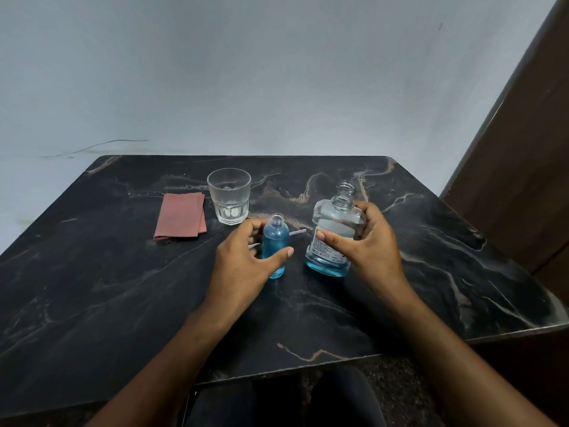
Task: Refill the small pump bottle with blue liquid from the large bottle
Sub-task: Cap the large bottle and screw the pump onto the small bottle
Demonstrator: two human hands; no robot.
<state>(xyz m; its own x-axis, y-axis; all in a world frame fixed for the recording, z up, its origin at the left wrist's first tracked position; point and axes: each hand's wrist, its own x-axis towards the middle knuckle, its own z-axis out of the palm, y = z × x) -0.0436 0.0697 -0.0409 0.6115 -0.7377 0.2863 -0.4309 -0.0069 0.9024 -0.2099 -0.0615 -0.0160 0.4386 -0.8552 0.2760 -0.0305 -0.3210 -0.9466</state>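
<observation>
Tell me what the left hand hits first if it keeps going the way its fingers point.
Most likely the small bottle: the left hand is open around it, thumb in front. Whether they touch is unclear.

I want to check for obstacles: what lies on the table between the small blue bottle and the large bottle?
In the head view, a thin white tube lies between the small bottle and the large bottle; otherwise bare dark table.
</observation>
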